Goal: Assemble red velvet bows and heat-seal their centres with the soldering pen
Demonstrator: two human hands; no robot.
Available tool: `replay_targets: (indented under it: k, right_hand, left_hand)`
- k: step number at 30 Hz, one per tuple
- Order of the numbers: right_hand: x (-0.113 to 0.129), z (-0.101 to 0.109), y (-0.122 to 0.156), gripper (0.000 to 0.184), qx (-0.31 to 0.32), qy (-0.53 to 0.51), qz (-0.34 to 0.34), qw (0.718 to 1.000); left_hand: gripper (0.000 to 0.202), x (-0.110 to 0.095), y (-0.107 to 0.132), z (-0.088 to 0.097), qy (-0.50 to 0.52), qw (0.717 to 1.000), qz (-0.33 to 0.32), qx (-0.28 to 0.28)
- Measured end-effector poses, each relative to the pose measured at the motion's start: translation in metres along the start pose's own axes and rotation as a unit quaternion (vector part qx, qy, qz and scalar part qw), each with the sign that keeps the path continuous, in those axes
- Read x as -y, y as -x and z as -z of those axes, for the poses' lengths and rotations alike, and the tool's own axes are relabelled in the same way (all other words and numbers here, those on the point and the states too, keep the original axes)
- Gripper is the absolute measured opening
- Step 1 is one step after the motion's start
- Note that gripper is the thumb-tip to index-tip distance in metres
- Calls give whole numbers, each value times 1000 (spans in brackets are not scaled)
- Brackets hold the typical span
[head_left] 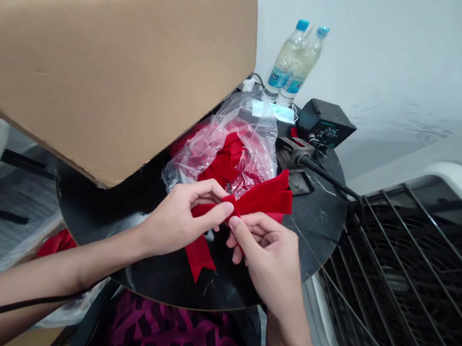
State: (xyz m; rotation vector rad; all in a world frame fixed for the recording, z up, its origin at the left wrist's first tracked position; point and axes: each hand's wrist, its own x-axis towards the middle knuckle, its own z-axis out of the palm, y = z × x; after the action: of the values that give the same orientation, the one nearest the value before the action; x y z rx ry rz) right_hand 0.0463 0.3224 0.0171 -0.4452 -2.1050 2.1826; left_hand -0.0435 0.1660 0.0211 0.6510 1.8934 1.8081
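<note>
A red velvet-like ribbon bow [264, 195] is held between my two hands above a round black table [235, 291]. My left hand [191, 213] pinches it near the middle with thumb and fingers. From the other side, my right hand [265, 252] closes thumb and fingertips on the same middle part. The loops fan out to the upper right, and a notched tail [201, 257] hangs below. Just behind the hands lies a clear plastic bag [235, 145] with more red fabric pieces in it. My fingers hide part of the bow's centre.
A large cardboard box [111, 76] overhangs the table's left side. At the back stand two bottles [292, 61] and a black control unit with a dial [327, 123]. A black cable [333, 181] crosses the right side, near a white-framed grille [407, 266].
</note>
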Motion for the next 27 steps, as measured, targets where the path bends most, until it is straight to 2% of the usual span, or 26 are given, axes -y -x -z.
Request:
replay_targets:
  k: [3,6,9,14,18,27]
  right_hand:
    - [-3,-3,1,24,-28,27,17,999]
    - [-10,-5,4,21,-79,72,53,993]
    - [-19,-9,7,16,-112,74,85,987]
    - [-31,-18,11,8,-181,104,152,966]
    - [-33,-19,8,8,-167,91,145,971]
    - [-22,-12,1,9,-160,90,144,972]
  left_hand:
    - [14,1,-2,-2,3,1000,-9,-20]
    - [12,3,-5,-4,42,998,-18,-38]
    - [12,5,-6,-6,67,995,-35,-65]
    - [14,7,-5,-11,52,989,-62,-122]
    - [12,10,-4,-14,56,986,-60,-145]
    - [15,0,-1,-17,123,983,-6,-137]
